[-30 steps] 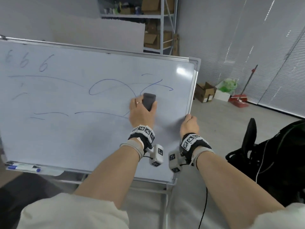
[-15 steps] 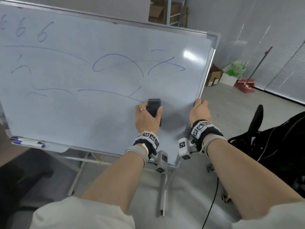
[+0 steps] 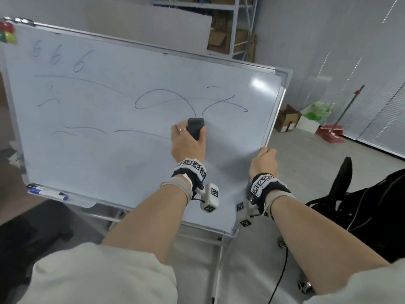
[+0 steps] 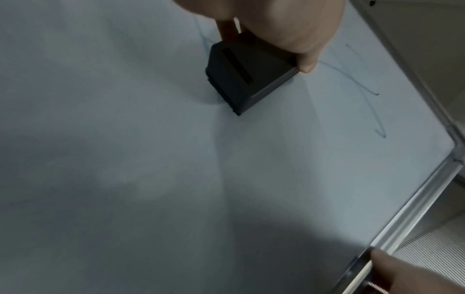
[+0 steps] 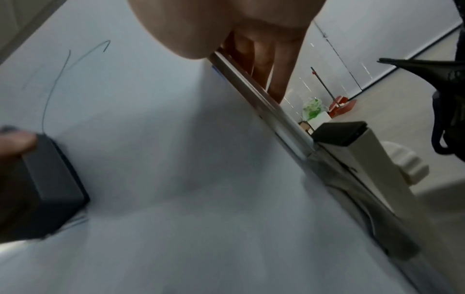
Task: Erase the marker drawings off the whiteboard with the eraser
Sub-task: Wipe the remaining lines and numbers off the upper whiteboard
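Observation:
A whiteboard [image 3: 109, 163] on a stand fills the head view, with blue marker lines [image 3: 162, 95] and three sixes [image 3: 79, 62] drawn on it. My left hand [image 3: 188, 143] grips a black eraser [image 3: 195, 128] and presses it flat on the board, just below the loop's right end. The left wrist view shows the eraser [image 4: 246, 75] held between thumb and fingers against the whiteboard [image 4: 125, 159]. My right hand [image 3: 264, 160] grips the board's right frame edge [image 3: 272, 119]. In the right wrist view its fingers [image 5: 271, 65] wrap behind the frame [image 5: 264, 103], and the eraser [image 5: 50, 179] shows at the left.
Blue markers [image 3: 48, 193] lie on the tray at the board's lower left. Coloured magnets [image 3: 7, 35] sit at its top left corner. A black chair [image 3: 361, 205] stands to the right. Behind are shelves with boxes [image 3: 225, 38], a cardboard box [image 3: 287, 118] and a red dustpan [image 3: 331, 133].
The left hand slid the eraser down the board and has brought it back up to the loop's right end; the short diagonal stroke there is gone. The right hand kept its hold on the frame.

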